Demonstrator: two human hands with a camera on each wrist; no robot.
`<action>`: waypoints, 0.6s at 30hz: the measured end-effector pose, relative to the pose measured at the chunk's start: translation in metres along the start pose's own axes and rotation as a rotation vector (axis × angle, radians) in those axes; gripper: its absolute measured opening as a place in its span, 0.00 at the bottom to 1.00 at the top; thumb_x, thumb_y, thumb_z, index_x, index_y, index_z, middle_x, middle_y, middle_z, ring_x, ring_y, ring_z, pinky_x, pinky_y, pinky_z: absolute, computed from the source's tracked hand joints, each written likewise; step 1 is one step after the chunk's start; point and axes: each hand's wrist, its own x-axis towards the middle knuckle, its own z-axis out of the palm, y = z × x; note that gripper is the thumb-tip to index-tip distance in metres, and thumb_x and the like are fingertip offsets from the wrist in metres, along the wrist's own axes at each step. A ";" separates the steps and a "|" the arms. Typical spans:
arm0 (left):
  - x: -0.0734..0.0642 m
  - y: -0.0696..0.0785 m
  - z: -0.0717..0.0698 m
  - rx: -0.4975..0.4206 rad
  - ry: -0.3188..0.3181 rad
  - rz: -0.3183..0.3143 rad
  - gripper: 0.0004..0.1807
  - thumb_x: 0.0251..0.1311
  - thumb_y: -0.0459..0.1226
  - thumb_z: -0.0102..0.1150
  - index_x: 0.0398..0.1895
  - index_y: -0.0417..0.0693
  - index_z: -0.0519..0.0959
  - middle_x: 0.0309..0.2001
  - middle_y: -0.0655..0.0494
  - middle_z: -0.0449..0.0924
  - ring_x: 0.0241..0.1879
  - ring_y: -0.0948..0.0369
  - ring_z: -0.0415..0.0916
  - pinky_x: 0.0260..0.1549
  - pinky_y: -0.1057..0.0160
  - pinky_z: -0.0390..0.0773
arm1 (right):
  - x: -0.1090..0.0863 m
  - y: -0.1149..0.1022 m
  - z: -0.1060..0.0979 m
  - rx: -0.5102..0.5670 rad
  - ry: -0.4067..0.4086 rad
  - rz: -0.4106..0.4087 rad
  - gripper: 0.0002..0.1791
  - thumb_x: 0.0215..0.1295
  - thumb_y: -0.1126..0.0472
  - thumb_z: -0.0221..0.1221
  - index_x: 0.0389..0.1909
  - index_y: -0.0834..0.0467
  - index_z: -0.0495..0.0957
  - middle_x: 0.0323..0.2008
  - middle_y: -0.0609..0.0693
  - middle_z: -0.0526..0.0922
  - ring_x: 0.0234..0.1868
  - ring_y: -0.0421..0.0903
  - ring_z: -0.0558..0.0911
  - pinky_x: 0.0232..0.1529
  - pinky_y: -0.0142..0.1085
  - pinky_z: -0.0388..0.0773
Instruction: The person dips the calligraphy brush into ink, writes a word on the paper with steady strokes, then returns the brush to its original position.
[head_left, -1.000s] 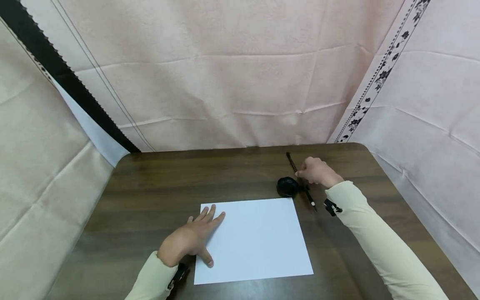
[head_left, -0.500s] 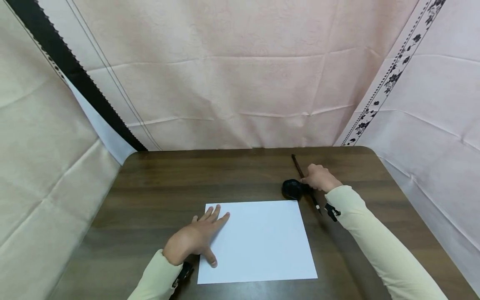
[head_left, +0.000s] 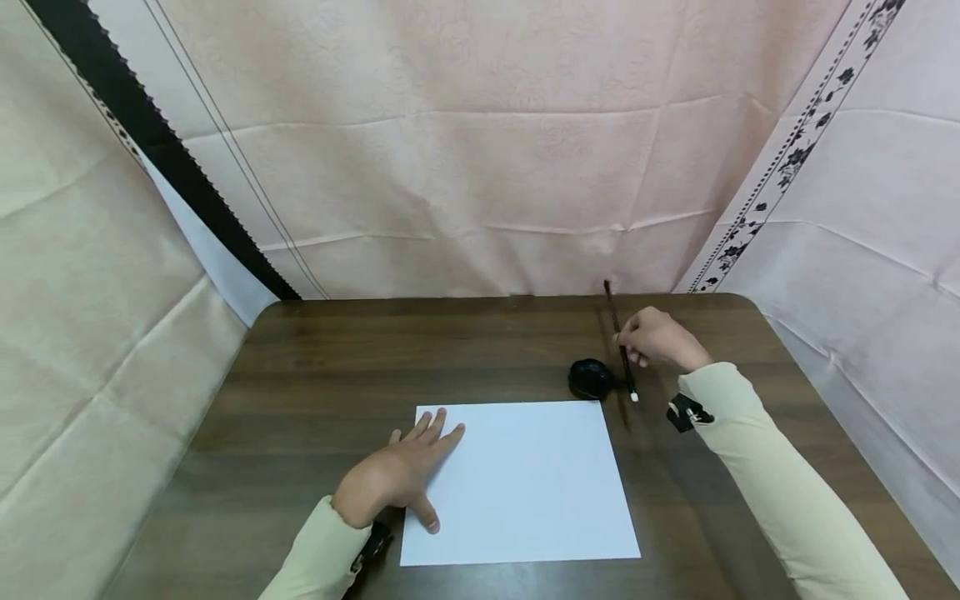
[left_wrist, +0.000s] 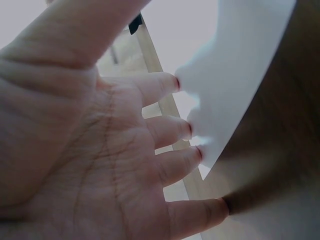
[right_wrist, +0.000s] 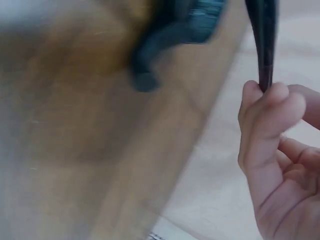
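Observation:
My left hand lies spread over the left edge of a white paper sheet. In the left wrist view, several fingertips touch the paper, and the little finger rests past its corner on the wood. My right hand pinches a slim dark pen-like stick, which has a pale spot near its lower end. The stick rises from between thumb and fingers in the right wrist view. Close by on its left sits a round black pot, just behind the paper's far right corner.
The brown wooden table has rounded far corners. Pale cloth hangs behind it and along both sides. In the right wrist view, a blurred black curved part shows above the table.
My right hand has lifted the stick off the rest beside the black pot and turned it more upright. The left hand stays on the paper; the head view has shifted slightly.

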 end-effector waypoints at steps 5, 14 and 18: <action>0.002 0.000 -0.001 0.008 -0.003 0.007 0.77 0.35 0.50 0.91 0.88 0.55 0.48 0.87 0.45 0.33 0.85 0.45 0.32 0.76 0.30 0.46 | -0.017 -0.012 -0.020 0.211 0.054 -0.017 0.16 0.82 0.63 0.53 0.50 0.75 0.77 0.30 0.54 0.84 0.28 0.40 0.85 0.34 0.36 0.87; -0.001 -0.003 0.000 -0.018 0.012 0.030 0.75 0.36 0.48 0.91 0.87 0.53 0.51 0.87 0.44 0.34 0.85 0.44 0.32 0.76 0.29 0.45 | -0.060 -0.023 -0.021 0.496 0.318 -0.115 0.16 0.82 0.57 0.56 0.51 0.68 0.70 0.34 0.48 0.90 0.32 0.39 0.90 0.42 0.33 0.87; -0.004 -0.011 -0.005 -0.097 0.024 0.040 0.71 0.43 0.45 0.89 0.87 0.49 0.50 0.86 0.41 0.32 0.85 0.42 0.31 0.76 0.31 0.48 | -0.077 -0.020 -0.008 0.504 0.499 -0.218 0.16 0.82 0.56 0.57 0.52 0.66 0.72 0.31 0.39 0.90 0.33 0.39 0.91 0.42 0.29 0.86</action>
